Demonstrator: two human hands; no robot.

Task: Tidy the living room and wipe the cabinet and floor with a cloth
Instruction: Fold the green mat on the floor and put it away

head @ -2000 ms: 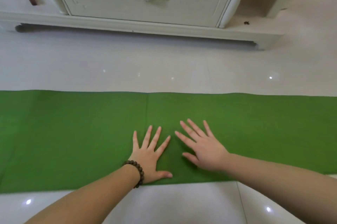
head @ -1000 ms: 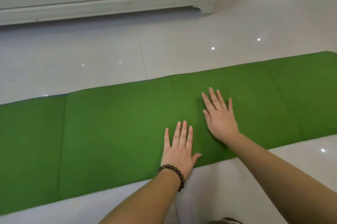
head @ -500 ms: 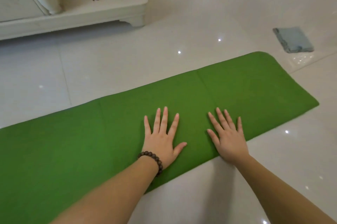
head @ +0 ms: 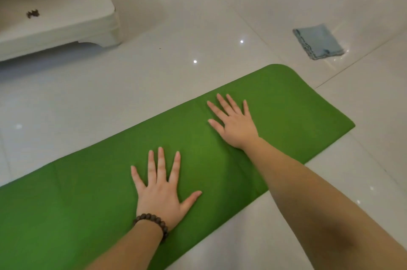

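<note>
Head view: left hand and right hand flat on mat, fingers straight and spread, grasping nothing. Cloth on floor beyond mat's rounded end, well apart. Cabinet beyond mat, opposite side from cloth.

Matt cloth mat, glossy floor
</note>
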